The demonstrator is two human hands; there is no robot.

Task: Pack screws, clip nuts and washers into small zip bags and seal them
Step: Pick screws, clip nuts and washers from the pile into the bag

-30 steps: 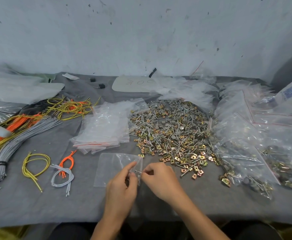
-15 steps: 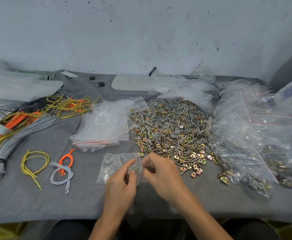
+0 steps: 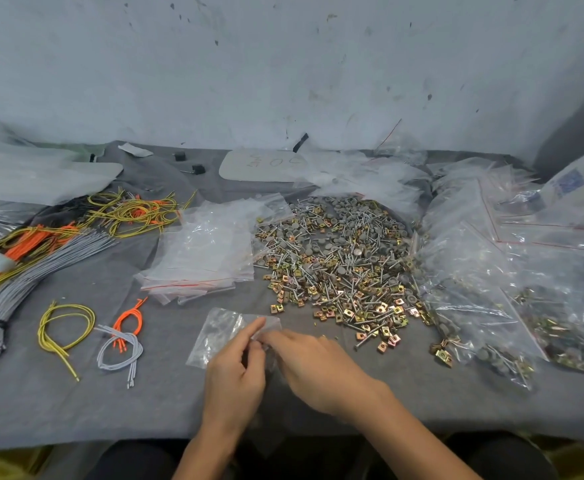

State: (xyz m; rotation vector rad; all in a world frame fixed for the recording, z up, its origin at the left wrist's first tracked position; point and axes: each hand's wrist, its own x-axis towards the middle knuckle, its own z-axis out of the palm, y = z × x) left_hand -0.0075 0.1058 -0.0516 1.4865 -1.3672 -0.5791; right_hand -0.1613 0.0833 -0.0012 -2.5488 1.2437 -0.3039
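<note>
A small clear zip bag (image 3: 216, 336) lies on the grey cloth near the table's front edge. My left hand (image 3: 236, 370) pinches its right end between thumb and forefinger. My right hand (image 3: 313, 365) pinches the same end from the right, fingertips close to the left hand's. What is inside the bag is hard to make out. Behind the hands spreads a big loose pile of screws, gold clip nuts and grey washers (image 3: 339, 268). A stack of empty zip bags (image 3: 200, 258) lies left of the pile.
Filled zip bags (image 3: 484, 289) are heaped at the right. Grey, orange and yellow wire bundles (image 3: 37, 258) lie at the left, with small wire loops (image 3: 120, 344) nearer me. A white card (image 3: 262, 166) rests by the back wall.
Both hands have kept pinching the bag's end, and their fingertips have drawn closer together. The view has shifted slightly.
</note>
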